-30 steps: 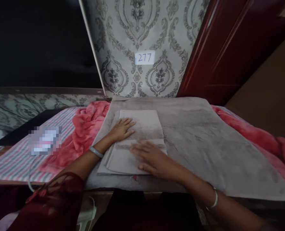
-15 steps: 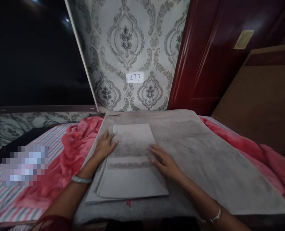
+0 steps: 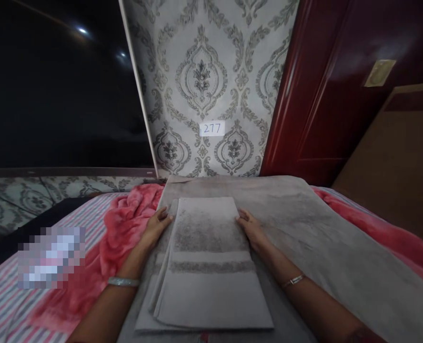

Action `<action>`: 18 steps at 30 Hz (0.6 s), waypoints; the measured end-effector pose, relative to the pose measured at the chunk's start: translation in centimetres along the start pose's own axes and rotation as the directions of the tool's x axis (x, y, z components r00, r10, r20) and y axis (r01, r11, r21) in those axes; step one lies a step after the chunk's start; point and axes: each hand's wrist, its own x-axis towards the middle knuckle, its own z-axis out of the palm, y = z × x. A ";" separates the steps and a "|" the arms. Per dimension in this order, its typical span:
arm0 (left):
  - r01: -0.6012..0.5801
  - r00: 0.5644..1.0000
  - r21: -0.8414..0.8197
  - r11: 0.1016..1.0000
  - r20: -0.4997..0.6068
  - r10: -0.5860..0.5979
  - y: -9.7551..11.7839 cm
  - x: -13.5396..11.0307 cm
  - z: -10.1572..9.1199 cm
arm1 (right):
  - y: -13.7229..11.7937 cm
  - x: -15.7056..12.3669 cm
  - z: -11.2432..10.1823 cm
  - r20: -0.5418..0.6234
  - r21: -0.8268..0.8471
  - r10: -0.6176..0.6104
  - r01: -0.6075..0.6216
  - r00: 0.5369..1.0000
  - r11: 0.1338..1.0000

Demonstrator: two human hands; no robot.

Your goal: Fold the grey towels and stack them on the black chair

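A folded grey cloth (image 3: 211, 297) with darker grey speckled bands lies in several layers, its long side pointing away from me. At its far left edge my left hand (image 3: 156, 227) has curled fingers, with the thumb by the side of the layers. Across from it, my right hand (image 3: 251, 229) grips the right edge near the same height, its thumb and forefinger against the cloth. Fingers under the edges are partly hidden. Beneath the cloth spreads a grey plush blanket (image 3: 326, 247).
Red plush bedding (image 3: 125, 224) bunches at the left, with more red bedding (image 3: 383, 228) at the right. Striped sheet (image 3: 4, 286) shows on the left. Behind stand a large dark screen (image 3: 61, 95), a patterned wall (image 3: 211, 62) and a dark red wooden panel (image 3: 315, 95).
My right hand has moved from over the cloth to its right edge. My left hand's spread fingers have drawn in at the left edge. The view has tilted upward.
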 end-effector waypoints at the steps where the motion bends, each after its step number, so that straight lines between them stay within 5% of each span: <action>1: 0.006 1.000 0.020 1.000 -0.003 -0.006 0.1 0.1 0.0 | -0.1 0.6 0.4 -0.008 -0.030 0.029 -0.030 1.000 0.999; 9: -0.002 0.997 0.141 0.990 0.079 -0.009 2.3 2.5 0.7 | -1.3 5.4 1.2 -0.043 -0.267 0.058 -0.067 0.997 0.961; 18: -0.037 0.999 0.087 0.996 -0.024 0.039 1.6 2.5 1.7 | 0.8 6.8 0.4 -0.109 -0.323 0.046 -0.079 0.993 0.943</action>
